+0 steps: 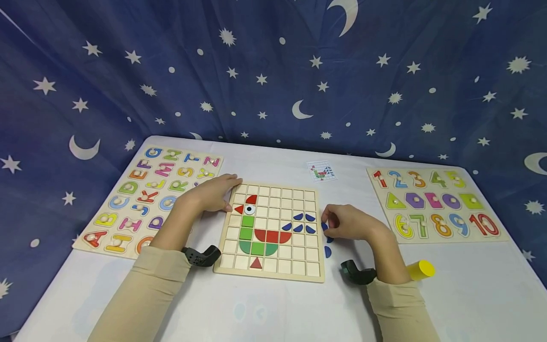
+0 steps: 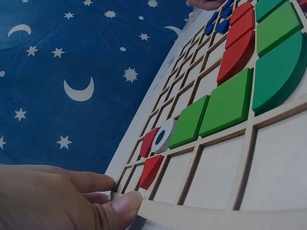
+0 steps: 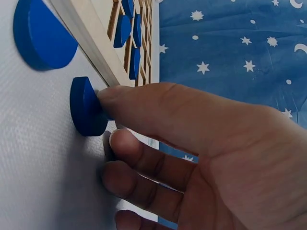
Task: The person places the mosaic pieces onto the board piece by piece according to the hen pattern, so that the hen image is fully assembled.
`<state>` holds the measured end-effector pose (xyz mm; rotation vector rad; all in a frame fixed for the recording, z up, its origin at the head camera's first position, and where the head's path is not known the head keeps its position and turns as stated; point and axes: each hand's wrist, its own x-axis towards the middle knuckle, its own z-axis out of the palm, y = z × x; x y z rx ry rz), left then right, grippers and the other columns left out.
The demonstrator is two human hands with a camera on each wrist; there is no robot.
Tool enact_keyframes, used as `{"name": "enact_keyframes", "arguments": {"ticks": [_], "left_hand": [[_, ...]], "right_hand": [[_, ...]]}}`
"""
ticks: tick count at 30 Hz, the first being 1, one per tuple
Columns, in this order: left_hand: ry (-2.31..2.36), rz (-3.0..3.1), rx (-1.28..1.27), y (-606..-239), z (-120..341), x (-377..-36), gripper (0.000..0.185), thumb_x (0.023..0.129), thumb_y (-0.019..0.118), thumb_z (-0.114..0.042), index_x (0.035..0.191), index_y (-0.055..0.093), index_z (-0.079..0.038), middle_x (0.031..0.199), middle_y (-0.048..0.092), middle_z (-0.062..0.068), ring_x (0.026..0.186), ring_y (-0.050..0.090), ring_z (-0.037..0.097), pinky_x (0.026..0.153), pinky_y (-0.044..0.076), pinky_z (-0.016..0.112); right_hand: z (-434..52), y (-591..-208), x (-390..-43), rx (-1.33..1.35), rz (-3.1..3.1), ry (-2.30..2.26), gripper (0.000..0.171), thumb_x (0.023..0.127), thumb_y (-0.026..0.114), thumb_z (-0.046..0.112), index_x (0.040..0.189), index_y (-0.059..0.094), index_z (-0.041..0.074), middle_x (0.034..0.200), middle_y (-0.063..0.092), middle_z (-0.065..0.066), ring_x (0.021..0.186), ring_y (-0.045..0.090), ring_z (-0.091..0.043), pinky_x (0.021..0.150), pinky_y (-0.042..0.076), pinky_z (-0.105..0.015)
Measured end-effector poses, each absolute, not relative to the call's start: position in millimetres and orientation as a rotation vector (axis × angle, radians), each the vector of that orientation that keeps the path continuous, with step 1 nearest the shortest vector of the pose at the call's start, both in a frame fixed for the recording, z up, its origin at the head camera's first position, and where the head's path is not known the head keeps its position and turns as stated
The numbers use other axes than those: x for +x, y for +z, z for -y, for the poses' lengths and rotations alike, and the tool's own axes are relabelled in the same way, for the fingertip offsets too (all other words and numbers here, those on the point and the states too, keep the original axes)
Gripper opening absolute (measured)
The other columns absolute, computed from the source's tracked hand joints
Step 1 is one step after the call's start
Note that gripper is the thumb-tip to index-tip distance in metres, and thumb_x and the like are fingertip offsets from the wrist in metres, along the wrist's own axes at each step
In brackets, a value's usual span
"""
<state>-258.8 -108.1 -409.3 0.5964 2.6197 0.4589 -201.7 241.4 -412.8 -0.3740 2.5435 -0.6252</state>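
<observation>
A wooden grid board [image 1: 295, 254] carries coloured tiles in a bird-like figure: red, green and dark green pieces, a white eye tile [image 1: 249, 209] and several blue half-circles [image 1: 310, 229]. My left hand [image 1: 211, 194] grips its far left corner, the thumb [image 2: 127, 203] along the near side of the frame. Beside the board's right edge, my right hand [image 1: 352, 222] pinches a blue half-circle [image 1: 324, 226], mostly hidden behind the thumb in the right wrist view. Two more loose blue half-circles lie there, one [image 3: 88, 108] right at the thumb tip, the other [image 3: 43, 36] farther along the edge.
A letter puzzle board [image 1: 79, 244] lies to the left, partly under my left forearm. On the right is a number and shape puzzle board [image 1: 448, 239]. A small picture card [image 1: 322, 171] lies behind the grid, and a yellow cylinder [image 1: 421, 270] sits beside my right forearm.
</observation>
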Motion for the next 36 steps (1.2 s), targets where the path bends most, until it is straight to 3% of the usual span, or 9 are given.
{"name": "enact_keyframes", "arguments": {"ticks": [23,36], "left_hand": [[0.452,-2.628,0.586,-411,108,-260,0.080,0.081,0.075,-0.017,0.149,0.032,-0.009,0.157,0.023,0.015,0.145,0.021,0.034,0.118,0.022,0.051],[0.454,-2.622,0.587,-409,107,-259,0.080,0.081,0.074,-0.016,0.149,0.032,-0.009,0.157,0.023,0.015,0.145,0.021,0.034,0.118,0.021,0.051]], "right_hand": [[-230,-409,-200,-0.292,-2.648,-0.488,0.008,0.083,0.067,0.011,0.084,0.059,0.013,0.074,0.057,-0.001,0.066,0.051,-0.014,0.059,0.042,-0.025],[-232,-407,-201,-0.304,-2.659,-0.538,0.004,0.085,0.067,0.012,0.087,0.064,0.012,0.076,0.060,-0.001,0.067,0.052,-0.014,0.061,0.044,-0.024]]}}
